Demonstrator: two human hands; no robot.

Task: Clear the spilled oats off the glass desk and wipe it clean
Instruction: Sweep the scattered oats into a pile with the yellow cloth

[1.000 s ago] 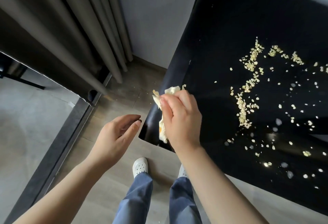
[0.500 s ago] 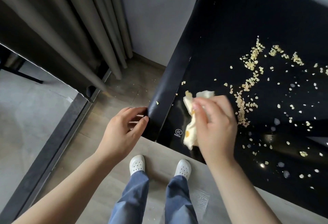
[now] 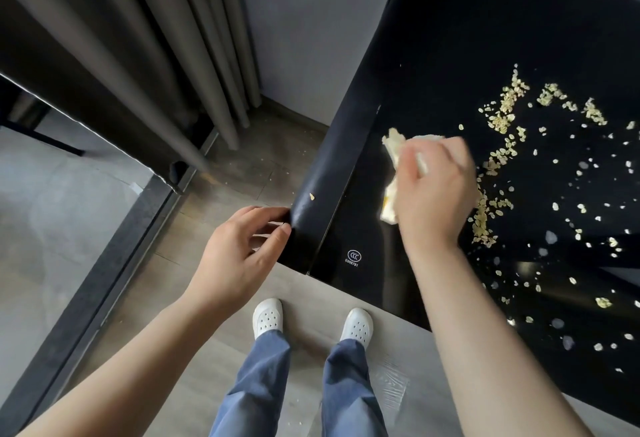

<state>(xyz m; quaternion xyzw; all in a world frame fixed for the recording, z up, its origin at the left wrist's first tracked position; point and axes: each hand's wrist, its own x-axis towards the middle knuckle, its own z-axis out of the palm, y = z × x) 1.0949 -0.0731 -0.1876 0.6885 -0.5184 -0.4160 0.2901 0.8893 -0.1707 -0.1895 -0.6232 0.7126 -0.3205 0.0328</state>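
Right hand grips a crumpled pale yellow cloth on the black glass counter, just left of the scattered pale oat flakes. Left hand, fingers loosely curled and holding nothing, touches the counter's near left corner. One flake lies there.

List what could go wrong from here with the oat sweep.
1. The left hand is cupped only at the desk corner; oats swept by the right hand along the long edge would likely miss it and hit the floor, which already shows crumbs.
2. The crumpled cloth is small against a wide scatter; flakes may slip round it.
3. One flake sits on the edge strip, easy to overlook.
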